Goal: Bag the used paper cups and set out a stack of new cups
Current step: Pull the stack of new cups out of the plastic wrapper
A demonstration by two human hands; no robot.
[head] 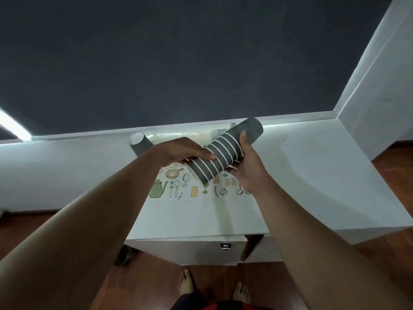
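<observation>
A: Both hands are up over the white surface (301,175), and between them is a nested stack of dark grey ribbed paper cups with white rims (223,152), lying tilted, base end up and to the right.

B: The left hand (185,151) is wrapped over the lower, open-mouth end, fingers curled down across the rims, thumb pressed on the side.

A: And the right hand (248,162) cradles it from beneath, thumb up along the side of the top cup. Both are closed firmly on the stack, which is clear of the surface.

B: Behind the left wrist, a single dark grey paper cup with a white inside (139,144) lies tipped over near the wall (mouth towards us).

A: Beneath the stack there's a white mat printed with kitchen drawings (178,186): a green kettle, cutlery, a wine glass.

B: Bare feet (214,287) on the reddish wooden floor (138,283) below.
</observation>
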